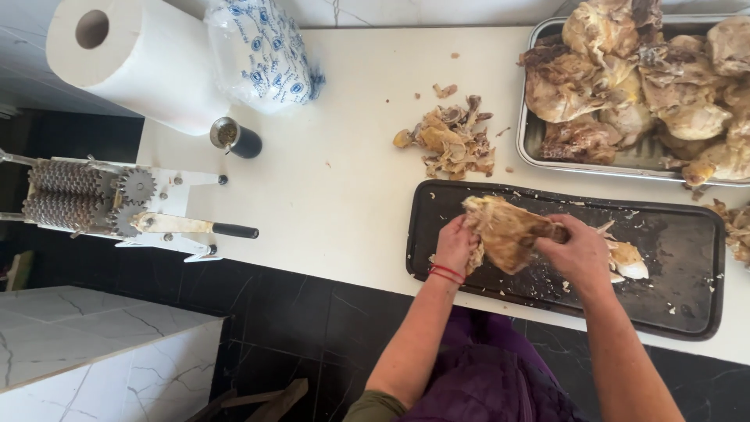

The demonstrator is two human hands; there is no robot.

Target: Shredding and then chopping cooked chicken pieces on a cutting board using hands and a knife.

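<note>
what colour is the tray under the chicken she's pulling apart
Black, seen in the head view: the tray lies under the chicken piece.

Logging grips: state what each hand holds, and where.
Both hold one cooked, brownish chicken piece over the black tray: left hand at its left end, right hand at its right end.

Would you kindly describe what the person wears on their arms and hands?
Both forearms are bare, with no gloves on the left hand or the right hand. A thin red string bracelet circles the left wrist. An olive-green sleeve edge shows at the left upper arm.
</note>
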